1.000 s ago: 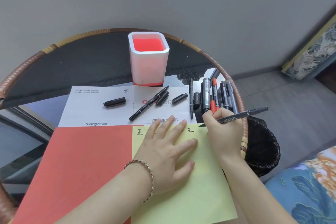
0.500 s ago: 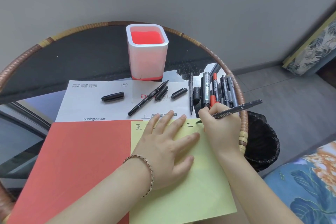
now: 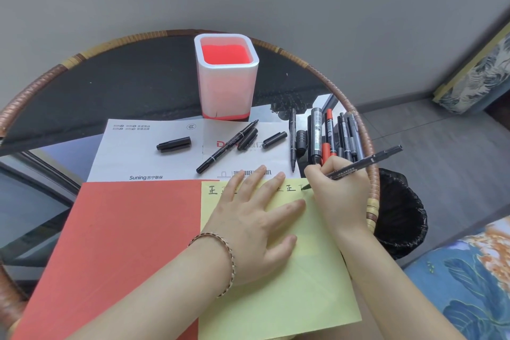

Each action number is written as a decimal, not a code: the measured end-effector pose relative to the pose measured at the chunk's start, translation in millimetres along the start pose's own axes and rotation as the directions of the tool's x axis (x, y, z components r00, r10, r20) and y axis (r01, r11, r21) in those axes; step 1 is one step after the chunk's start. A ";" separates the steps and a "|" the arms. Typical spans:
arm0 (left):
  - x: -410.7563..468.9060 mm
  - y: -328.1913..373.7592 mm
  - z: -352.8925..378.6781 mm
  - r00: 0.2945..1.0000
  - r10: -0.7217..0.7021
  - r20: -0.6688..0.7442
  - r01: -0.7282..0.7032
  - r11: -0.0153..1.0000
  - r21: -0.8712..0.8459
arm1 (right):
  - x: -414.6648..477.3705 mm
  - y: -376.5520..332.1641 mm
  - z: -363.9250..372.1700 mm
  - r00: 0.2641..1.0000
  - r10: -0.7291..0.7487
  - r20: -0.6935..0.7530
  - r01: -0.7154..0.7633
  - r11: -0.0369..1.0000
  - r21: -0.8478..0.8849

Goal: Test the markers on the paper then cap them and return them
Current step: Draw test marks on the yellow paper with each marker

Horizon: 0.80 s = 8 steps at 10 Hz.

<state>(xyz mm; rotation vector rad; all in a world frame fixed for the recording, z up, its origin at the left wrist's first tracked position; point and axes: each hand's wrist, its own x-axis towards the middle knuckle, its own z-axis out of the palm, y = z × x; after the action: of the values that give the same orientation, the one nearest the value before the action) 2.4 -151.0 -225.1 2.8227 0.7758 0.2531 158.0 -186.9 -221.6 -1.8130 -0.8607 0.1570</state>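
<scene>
Black slim marker [image 3: 367, 163] pinched in right hand [image 3: 339, 190], tip on top right edge of pale yellow paper sheet [image 3: 303, 298]; left hand [image 3: 254, 223] flat on that sheet just beside, fingers spread. Counts outward: three sheets (yellow, red card [image 3: 124, 243], white printed sheet [image 3: 138, 154]), three loose black caps [image 3: 174, 143] plus one diagonal black marker [image 3: 227, 146] on the white sheet, marker bunch [image 3: 331, 135] at right (count unclear), one white square pen pot [image 3: 226, 85]. Vs 0.5 s ago: new partial character at the tip, right of two finished ones.
</scene>
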 end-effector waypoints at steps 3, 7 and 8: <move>0.3 0.1 0.5 1.000 -0.002 0.005 0.002 1.000 -0.002 | 1.2 3.2 1.5 1.000 -0.005 -0.029 0.004 1.000 -0.021; 0.1 0.1 0.6 1.000 0.001 0.004 -0.001 1.000 0.001 | 0.8 3.1 1.3 1.000 -0.005 0.005 0.005 1.000 0.002; 0.3 -0.4 0.5 1.000 -0.001 0.005 0.001 1.000 -0.003 | 0.3 2.2 1.7 1.000 0.007 0.007 -0.007 1.000 0.003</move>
<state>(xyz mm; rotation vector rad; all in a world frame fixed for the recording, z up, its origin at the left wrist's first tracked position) 2.6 -150.7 -225.7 2.8190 0.7745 0.2467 158.4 -185.8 -224.1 -1.8136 -0.8584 0.1691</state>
